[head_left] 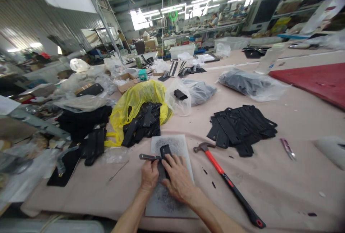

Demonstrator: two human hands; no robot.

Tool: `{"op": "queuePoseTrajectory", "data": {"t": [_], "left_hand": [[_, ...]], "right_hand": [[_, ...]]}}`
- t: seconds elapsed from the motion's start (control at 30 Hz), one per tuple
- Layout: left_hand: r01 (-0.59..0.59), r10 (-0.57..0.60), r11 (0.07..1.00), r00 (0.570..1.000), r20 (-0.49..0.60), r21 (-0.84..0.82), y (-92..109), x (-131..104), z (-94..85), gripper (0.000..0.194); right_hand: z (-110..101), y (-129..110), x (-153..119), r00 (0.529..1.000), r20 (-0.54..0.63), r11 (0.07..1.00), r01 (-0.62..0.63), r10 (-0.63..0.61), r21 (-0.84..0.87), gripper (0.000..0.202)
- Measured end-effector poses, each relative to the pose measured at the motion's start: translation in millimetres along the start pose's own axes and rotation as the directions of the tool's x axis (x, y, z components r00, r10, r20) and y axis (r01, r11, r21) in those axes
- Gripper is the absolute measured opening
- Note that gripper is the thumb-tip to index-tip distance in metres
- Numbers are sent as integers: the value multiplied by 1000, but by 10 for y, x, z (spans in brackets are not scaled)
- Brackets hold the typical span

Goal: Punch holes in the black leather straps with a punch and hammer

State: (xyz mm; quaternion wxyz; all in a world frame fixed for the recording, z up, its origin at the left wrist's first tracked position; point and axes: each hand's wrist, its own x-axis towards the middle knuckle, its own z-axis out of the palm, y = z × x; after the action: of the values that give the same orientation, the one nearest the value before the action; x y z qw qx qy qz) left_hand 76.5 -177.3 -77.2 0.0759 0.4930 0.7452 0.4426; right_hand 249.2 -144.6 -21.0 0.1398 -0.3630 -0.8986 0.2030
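My left hand (150, 176) is closed around a dark metal punch (148, 157), which lies nearly level with its end at the edge of a black strap piece (165, 150). That piece rests on a white, scuffed board (179, 142). Over the piece lies my right hand (179, 181), fingers spread and flat, covering its middle. Right of the board is a claw hammer (221, 173) with a red and black handle. A pile of black strap pieces (239, 125) lies beyond the hammer. More black pieces (145, 121) spill from a yellow plastic bag (134, 94).
Pink-handled snips (288, 149) lie at the right. Clear bags of dark goods (248, 82) and a red sheet (318, 82) are farther back. Black pieces (93, 146) and plastic wrapping (72, 82) crowd the left. Small black offcuts (214, 184) dot the cloth-covered table (107, 197).
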Motion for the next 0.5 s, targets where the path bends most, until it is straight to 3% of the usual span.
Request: {"op": "queuePoseTrajectory", "data": {"t": [0.1,0.23,0.37,0.5], "left_hand": [[-39,39,999,999,1,24,36,-10,11,26],[-62,62,997,998,9,36,36,-16,18,26],[-73,72,996,997,14,46,8,-25,14,27],[-53,51,998,998,46,47,32,-4,15,27]], "right_hand": [[53,136,30,992,85,995,91,-94,37,66],[155,242,-98,998,59,999,30,-32,35,66],[288,161,-266,998,1,998,-61,61,8,63],[387,54,-323,997,-14,997,-72,72,3,68]]}}
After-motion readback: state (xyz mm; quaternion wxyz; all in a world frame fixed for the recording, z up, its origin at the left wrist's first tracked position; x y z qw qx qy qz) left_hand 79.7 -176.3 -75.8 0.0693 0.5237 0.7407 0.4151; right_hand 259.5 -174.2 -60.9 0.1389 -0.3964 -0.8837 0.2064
